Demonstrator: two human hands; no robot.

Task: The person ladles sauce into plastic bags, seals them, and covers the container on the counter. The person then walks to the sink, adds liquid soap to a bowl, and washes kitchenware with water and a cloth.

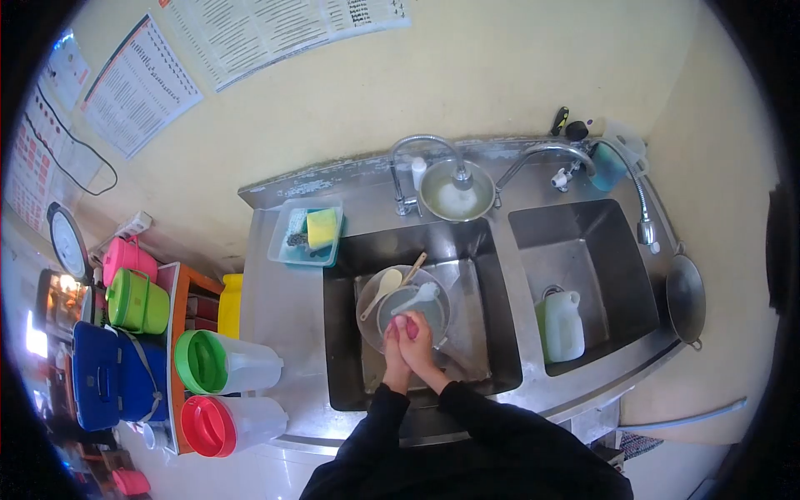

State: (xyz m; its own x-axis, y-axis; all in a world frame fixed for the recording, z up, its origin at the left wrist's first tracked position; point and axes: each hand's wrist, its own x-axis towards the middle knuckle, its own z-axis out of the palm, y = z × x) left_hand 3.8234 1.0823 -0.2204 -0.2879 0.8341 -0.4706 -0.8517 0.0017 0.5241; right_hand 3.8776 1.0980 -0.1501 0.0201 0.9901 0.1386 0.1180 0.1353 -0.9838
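My left hand (396, 358) and my right hand (419, 348) are pressed together over the left sink basin (342, 350), closed around a small pink thing (412, 327) whose shape is mostly hidden. Just beyond my fingers sits a metal bowl (387, 312) with a smaller pot of cloudy water (427, 310) in it. A pale spoon (386, 285), a wooden handle (414, 268) and a white-headed brush (427, 292) rest in or across these vessels.
A plastic tub (283, 250) with a yellow sponge (322, 227) stands left of the basin. A pan of water (457, 190) sits under the faucet (461, 173). The right basin (583, 250) holds a jug (565, 327). Clear containers (254, 367) stand at the left edge; a wok (685, 300) is at right.
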